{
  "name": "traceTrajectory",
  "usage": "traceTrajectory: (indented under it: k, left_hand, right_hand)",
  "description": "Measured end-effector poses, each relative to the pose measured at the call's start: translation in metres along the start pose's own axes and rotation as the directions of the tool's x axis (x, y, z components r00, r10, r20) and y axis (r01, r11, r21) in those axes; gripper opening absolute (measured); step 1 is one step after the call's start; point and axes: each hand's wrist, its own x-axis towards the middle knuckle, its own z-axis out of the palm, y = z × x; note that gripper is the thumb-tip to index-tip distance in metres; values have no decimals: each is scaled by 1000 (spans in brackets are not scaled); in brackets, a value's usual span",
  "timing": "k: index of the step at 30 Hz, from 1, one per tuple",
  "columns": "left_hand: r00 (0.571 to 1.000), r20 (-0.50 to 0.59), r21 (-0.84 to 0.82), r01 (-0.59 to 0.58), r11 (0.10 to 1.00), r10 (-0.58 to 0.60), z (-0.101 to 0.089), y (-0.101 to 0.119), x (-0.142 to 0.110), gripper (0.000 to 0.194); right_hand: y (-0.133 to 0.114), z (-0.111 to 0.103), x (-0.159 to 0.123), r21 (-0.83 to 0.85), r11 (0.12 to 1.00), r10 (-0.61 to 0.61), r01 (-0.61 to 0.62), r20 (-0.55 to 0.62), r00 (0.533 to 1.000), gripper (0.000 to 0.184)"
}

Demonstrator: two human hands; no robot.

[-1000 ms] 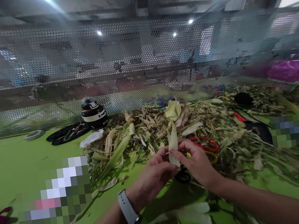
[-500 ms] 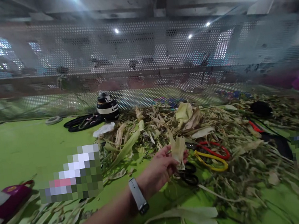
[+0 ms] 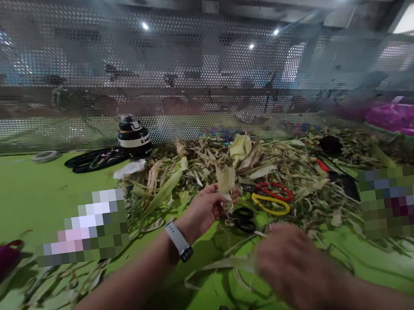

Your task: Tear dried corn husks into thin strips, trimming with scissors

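Observation:
In my left hand [image 3: 206,208], which wears a watch with a pale strap, a piece of dried corn husk [image 3: 226,180] stands upright, pinched between thumb and fingers. My right hand [image 3: 287,261] is low, right of centre, over a long pale husk strip [image 3: 225,264]. Motion smears its fingers, so I cannot make out whether it grips the strip. Just beyond both hands lie scissors with one red and one yellow handle [image 3: 271,211]. Black scissor-like handles [image 3: 245,225] rest beside my left fingertips.
A heap of dry husks [image 3: 292,164] spreads along the mesh screen [image 3: 189,76] on the green table [image 3: 14,195]. At the back left stand a black and white bottle [image 3: 134,139] and a black coil [image 3: 93,160]. Purple plastic [image 3: 396,117] sits at far right.
My right hand has come into view from the lower right, over the husk strip. My left hand still holds its husk piece. The view has swung a little to the right.

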Motion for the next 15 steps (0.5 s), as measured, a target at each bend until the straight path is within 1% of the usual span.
traceTrajectory:
  k: [1,3,4,5,6,9,10,12,14,15]
  left_hand:
    - [1000,1,1,1,1000,-1,-1,0,1,23]
    - [1000,6,3,6,1000,-6,-3,0,3,23]
    - [1000,7,2,6,1000,-6,-3,0,3,24]
    - [1000,5,-1,5,1000,-5,-4,0,4,24]
    - [1000,3,-5,2,1000,-2,-4,0,4,23]
    - [1000,-3,-9,1,1000,-1,-5,1,4,20]
    - [1000,-9,-8,3,1000,-4,-6,2,3,19]
    - [1000,-15,-9,8,1000,-8,-7,2,4,15]
    - [1000,-20,-29,3,1000,-3,-8,1,5,12]
    - [1000,-26,-43,-9,999,8,-8,1,6,12]
  right_hand:
    - [0,-2,2,-28,998,-54,57,94,994,16]
    - [1,-1,6,-178,970,-110,164,276,955,19]
    - [2,0,8,-253,948,-96,193,349,932,23]
    - [3,3,10,-309,930,-60,198,405,912,25]
    - [4,6,11,-328,927,-18,183,447,894,25]
    - [3,9,16,-261,959,51,114,552,832,15]
    - [2,7,18,-221,971,55,89,572,818,12]
    - [3,-2,26,-145,989,72,17,585,808,11]
    - [5,-15,37,-42,990,132,-132,571,810,13]
    - [6,-22,44,31,970,185,-243,555,811,15]
